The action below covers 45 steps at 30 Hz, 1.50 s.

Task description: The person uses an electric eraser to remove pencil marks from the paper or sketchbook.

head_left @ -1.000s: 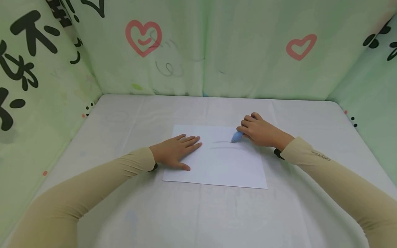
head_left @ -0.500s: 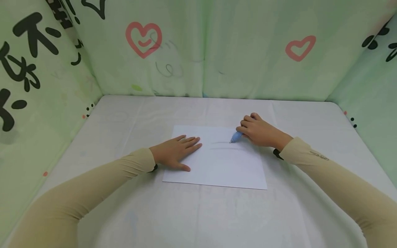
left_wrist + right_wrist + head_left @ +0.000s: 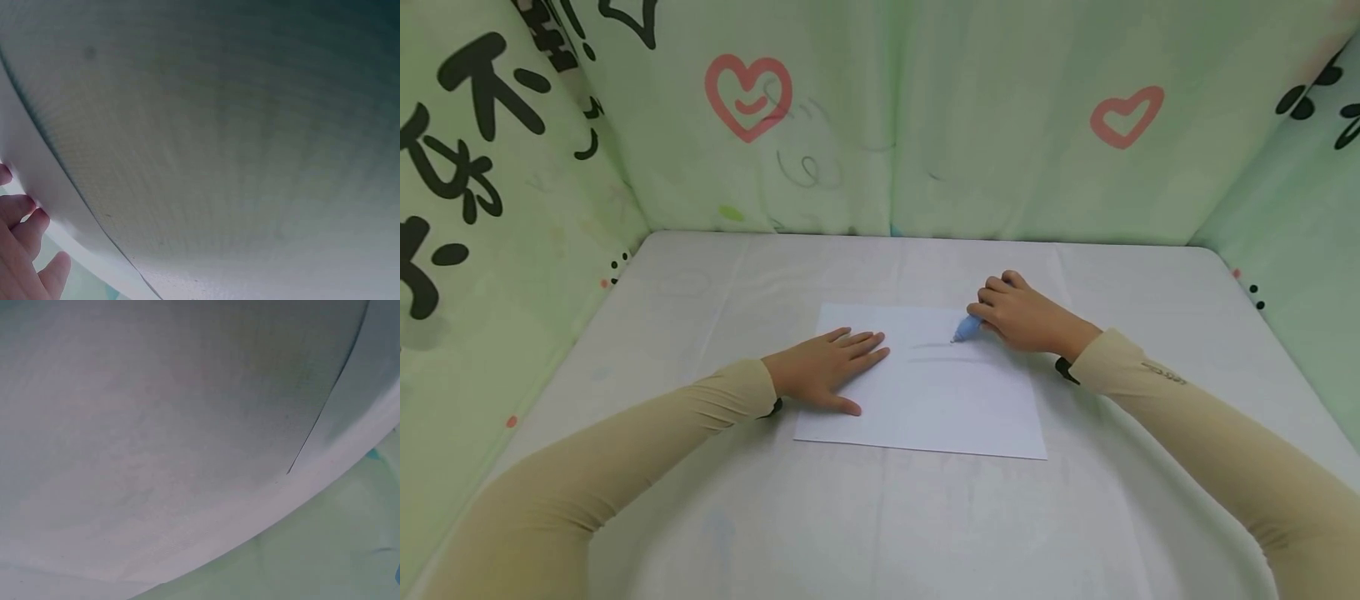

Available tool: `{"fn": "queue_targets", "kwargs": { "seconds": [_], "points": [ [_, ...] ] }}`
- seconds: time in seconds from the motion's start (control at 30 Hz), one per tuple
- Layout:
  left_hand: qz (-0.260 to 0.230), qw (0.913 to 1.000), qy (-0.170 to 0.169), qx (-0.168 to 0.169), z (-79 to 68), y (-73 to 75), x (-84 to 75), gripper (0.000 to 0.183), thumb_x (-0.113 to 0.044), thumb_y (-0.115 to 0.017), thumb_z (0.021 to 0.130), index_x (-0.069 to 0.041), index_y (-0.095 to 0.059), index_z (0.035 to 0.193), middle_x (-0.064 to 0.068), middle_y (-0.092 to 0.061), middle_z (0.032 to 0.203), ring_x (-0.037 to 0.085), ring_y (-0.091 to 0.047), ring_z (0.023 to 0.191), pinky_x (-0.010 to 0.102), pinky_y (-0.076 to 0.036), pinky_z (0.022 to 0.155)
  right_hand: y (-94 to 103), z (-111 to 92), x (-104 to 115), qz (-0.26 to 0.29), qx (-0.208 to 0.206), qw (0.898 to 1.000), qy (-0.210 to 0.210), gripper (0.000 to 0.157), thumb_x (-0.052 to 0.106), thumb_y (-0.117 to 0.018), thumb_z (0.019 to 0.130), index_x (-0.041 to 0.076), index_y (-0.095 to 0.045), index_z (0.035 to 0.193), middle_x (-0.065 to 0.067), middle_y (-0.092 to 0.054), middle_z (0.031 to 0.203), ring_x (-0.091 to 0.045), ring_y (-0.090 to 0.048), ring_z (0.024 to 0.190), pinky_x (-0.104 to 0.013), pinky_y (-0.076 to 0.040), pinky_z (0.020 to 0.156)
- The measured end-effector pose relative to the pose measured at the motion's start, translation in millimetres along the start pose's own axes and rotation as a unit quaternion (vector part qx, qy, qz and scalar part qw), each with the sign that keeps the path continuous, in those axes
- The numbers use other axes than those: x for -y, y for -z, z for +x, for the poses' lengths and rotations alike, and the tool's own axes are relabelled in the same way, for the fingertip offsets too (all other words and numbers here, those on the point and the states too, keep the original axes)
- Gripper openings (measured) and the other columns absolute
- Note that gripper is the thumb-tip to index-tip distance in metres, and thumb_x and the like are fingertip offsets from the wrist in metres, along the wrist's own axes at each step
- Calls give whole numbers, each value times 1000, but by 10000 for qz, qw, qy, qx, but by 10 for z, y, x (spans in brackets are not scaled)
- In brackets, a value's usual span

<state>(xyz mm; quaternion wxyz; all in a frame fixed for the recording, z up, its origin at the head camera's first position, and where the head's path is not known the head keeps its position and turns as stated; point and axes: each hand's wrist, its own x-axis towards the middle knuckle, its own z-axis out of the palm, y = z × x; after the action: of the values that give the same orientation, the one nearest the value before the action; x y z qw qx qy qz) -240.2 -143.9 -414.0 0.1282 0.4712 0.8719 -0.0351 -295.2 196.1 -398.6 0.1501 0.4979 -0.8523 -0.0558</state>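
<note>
A white sheet of paper (image 3: 940,408) lies on the white-covered table, with faint grey streaks across its upper middle. My left hand (image 3: 823,367) rests on the sheet's left side, fingers straight and spread; some of its fingertips (image 3: 37,219) show at the lower left of the left wrist view. Near the sheet's upper right, my right hand (image 3: 1026,317) grips a thick blue pen-like tool (image 3: 967,327). Its narrow tip points down and left, at or just above the paper by the upper streak; contact cannot be made out. The right hand is out of sight in the right wrist view.
The white tablecloth (image 3: 737,517) spreads around the paper on all sides. A green curtain (image 3: 985,167) with red hearts stands behind the table's far edge. Similar printed cloth walls (image 3: 512,275) rise at the left and right.
My right hand and the blue pen-like tool have shifted slightly left and away from me. The left hand keeps its place on the paper.
</note>
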Motion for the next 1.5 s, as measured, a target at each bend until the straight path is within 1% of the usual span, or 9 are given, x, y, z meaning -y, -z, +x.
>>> {"fn": "queue_targets", "kwargs": {
  "seconds": [0.3, 0.53, 0.87, 0.97, 1.2, 1.37, 1.5],
  "points": [
    [-50, 10000, 60, 48, -17, 19, -7, 91, -65, -45, 88, -12, -9, 152, 9, -10, 159, 25, -12, 147, 45, -11, 120, 30, -43, 25, -28, 133, 9999, 3, 20, 11, -70, 83, 8, -60, 100, -10, -60, 90, -26, -48, 89, -47, -39, 86],
    [35, 10000, -34, -52, -10, -3, 0, 90, -65, -44, 88, -11, -10, 152, 10, -11, 159, 25, -14, 147, 45, -13, 119, 0, 6, 6, 37, 25, 10000, 14, 20, 10, -70, 83, 7, -60, 100, -10, -59, 90, -26, -47, 88, -46, -37, 85],
    [-1, 10000, 8, -36, -18, -3, 10, 90, -65, -44, 88, -12, -10, 152, 10, -11, 159, 25, -13, 147, 45, -12, 120, 38, -42, 17, -36, 195, 9998, -24, 20, 12, -70, 83, 8, -62, 100, -10, -60, 90, -26, -48, 88, -47, -38, 85],
    [-4, 10000, 10, -25, -23, 3, 12, 90, -65, -45, 88, -11, -11, 152, 10, -11, 159, 25, -13, 147, 45, -13, 119, 38, -42, 22, 4, 173, 9998, 11, 20, 12, -70, 83, 8, -62, 101, -10, -61, 91, -26, -48, 89, -47, -38, 85],
    [79, 9999, 17, 63, 3, -1, 16, 91, -66, -43, 88, -12, -8, 152, 9, -9, 160, 25, -12, 147, 44, -12, 120, -6, 24, 16, 41, -25, 10000, 40, 21, 10, -70, 82, 7, -62, 101, -11, -60, 90, -27, -48, 88, -46, -37, 85],
    [42, 9999, 17, 95, 11, 2, 11, 91, -66, -43, 88, -13, -8, 153, 9, -9, 160, 26, -12, 147, 44, -11, 120, -3, 41, 16, -2, 23, 10000, 18, 19, 10, -69, 83, 7, -61, 100, -10, -60, 89, -26, -47, 87, -45, -37, 84],
    [36, 10000, -14, 66, 7, 5, 11, 90, -64, -44, 88, -12, -9, 152, 9, -9, 159, 26, -12, 147, 45, -11, 120, 13, 10, 25, -25, 102, 9999, 20, 18, 12, -69, 84, 7, -61, 100, -10, -61, 90, -26, -48, 88, -45, -38, 84]
  ]
}}
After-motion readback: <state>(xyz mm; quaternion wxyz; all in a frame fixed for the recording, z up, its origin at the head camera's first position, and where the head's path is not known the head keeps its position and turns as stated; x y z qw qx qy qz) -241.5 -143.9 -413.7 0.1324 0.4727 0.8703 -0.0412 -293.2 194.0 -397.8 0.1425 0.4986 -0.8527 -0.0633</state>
